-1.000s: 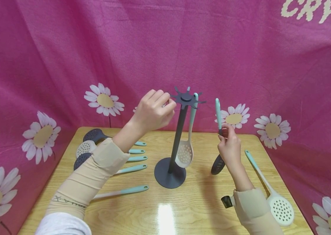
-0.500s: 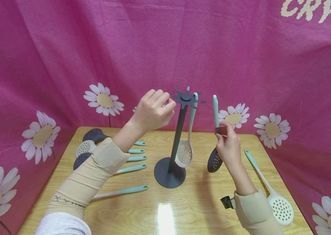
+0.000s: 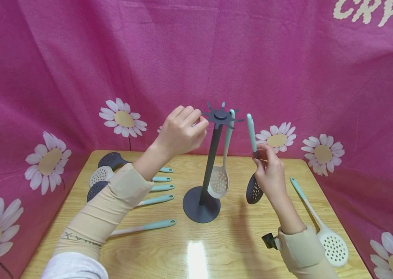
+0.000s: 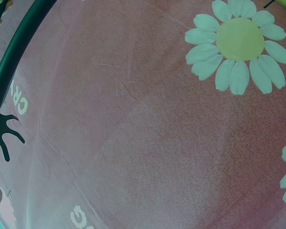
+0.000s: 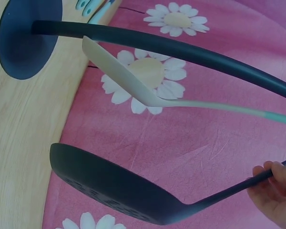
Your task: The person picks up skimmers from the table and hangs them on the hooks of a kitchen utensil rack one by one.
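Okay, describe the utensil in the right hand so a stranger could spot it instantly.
A dark rack stands on the wooden table. Right of it, the right hand holds a mint-handled utensil, handle uppermost. Its perforated head is dark, unlike the pale spoon hanging on the rack and the pale skimmer lying farther right.

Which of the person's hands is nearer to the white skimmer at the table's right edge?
Right. The right hand, holding a black perforated utensil, is to the left of the white skimmer; the left hand is farther left, across the stand.
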Motion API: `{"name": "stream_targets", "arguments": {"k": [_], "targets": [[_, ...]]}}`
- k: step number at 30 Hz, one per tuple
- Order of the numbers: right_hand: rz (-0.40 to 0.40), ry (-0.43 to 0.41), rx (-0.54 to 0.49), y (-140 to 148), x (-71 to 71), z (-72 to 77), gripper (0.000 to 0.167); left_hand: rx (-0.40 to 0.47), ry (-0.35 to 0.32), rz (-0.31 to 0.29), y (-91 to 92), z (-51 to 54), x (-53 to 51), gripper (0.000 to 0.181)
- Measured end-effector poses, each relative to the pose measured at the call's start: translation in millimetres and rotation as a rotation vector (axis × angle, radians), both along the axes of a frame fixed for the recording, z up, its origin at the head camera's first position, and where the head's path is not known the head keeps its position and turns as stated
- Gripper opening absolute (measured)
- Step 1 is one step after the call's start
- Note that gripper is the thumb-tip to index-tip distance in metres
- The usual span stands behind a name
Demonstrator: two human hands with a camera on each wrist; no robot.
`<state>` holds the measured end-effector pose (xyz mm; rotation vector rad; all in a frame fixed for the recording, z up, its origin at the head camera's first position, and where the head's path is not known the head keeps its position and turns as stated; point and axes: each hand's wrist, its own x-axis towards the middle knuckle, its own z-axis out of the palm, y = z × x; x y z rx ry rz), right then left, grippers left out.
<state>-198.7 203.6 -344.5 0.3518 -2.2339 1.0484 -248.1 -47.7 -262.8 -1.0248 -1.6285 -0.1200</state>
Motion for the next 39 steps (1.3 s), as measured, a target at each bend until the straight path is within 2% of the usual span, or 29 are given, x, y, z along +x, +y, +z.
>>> {"name": "stream_targets", "arguments": {"k": [14,22,39], "targets": [[0.029,-0.011,0.003,-4.6,-0.1,-0.5,0.035,-0.005,0.000,0.012,-0.2,0.3,0.8,0.008],[0.054,0.005,0.004,-9.8,-0.7,-0.8,0.035,0.019,0.009,-0.013,1.6,-0.1,-0.1,0.008],[0.071,-0.013,-0.024,-21.5,-2.8,-8.0,0.034,0.025,0.005,-0.017,1.5,-0.8,-1.0,0.008]]}}
